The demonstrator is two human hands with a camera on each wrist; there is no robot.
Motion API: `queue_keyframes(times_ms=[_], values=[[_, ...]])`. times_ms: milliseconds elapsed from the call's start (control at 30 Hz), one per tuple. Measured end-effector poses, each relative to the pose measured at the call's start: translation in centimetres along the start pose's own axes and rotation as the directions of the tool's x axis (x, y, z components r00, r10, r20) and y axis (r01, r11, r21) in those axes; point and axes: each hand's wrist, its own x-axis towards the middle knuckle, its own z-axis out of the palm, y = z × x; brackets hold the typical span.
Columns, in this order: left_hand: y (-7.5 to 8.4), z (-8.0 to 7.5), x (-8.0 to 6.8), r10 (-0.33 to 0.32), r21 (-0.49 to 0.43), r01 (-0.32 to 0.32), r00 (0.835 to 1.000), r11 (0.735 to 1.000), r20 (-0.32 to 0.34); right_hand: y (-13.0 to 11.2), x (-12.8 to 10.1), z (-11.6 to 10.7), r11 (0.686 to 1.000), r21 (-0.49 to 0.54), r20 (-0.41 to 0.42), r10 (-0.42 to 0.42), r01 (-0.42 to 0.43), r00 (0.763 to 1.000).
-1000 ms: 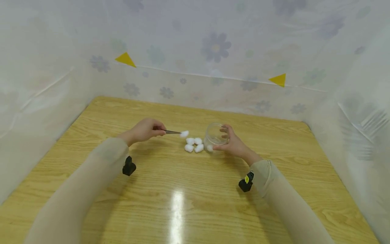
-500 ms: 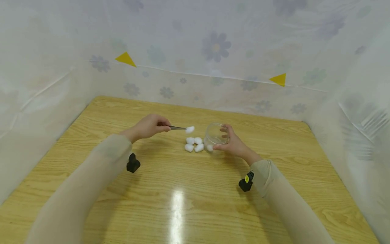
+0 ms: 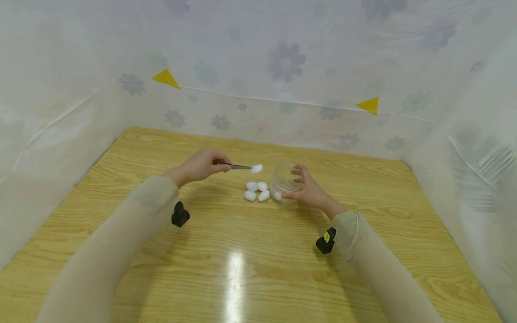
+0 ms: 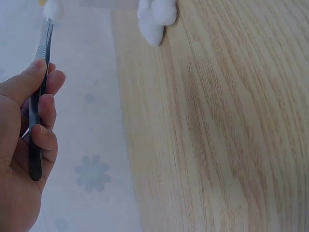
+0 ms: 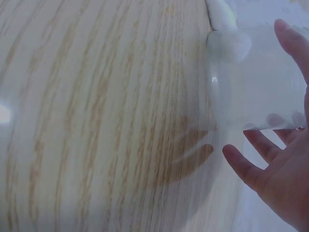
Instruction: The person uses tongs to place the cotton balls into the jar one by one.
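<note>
Over the wooden table (image 3: 258, 269) we held tweezers (image 3: 240, 167) pinched in our left hand (image 3: 199, 165), a cotton ball (image 3: 256, 168) clamped at their tip. Their long axis pointed right toward the clear jar (image 3: 284, 179), which our right hand (image 3: 308, 190) cupped just beyond.

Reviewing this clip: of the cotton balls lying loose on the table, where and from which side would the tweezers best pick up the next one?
Probably the front-left cotton ball, pinched across its middle from above and the left. That side is bare table; the clear jar, held by the right hand, blocks the right. The left hand holds the tweezers over there.
</note>
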Motion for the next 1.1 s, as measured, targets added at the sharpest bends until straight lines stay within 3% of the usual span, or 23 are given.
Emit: queue_keyframes(times_ms=[200,433,600,1100], values=[[0.5,0.1,0.5,0.006,0.01,-0.006,1.0,1.0,0.006,-0.4,-0.3,0.1,1.0,0.003,-0.009,-0.005,0.005,1.0],[1.4,0.2,1.0,-0.006,-0.013,0.006,1.0,1.0,0.01,-3.5,-2.0,0.0,1.0,-0.003,0.007,0.0,0.0,1.0],[2.0,0.4,1.4,0.025,-0.008,-0.025,1.0,1.0,0.006,-4.1,-2.3,0.0,1.0,-0.002,0.009,0.009,-0.009,1.0],[3.1,1.4,3.4,0.016,0.005,-0.016,1.0,1.0,0.021,-0.1,0.1,0.3,1.0,-0.001,-0.014,-0.016,0.016,1.0]])
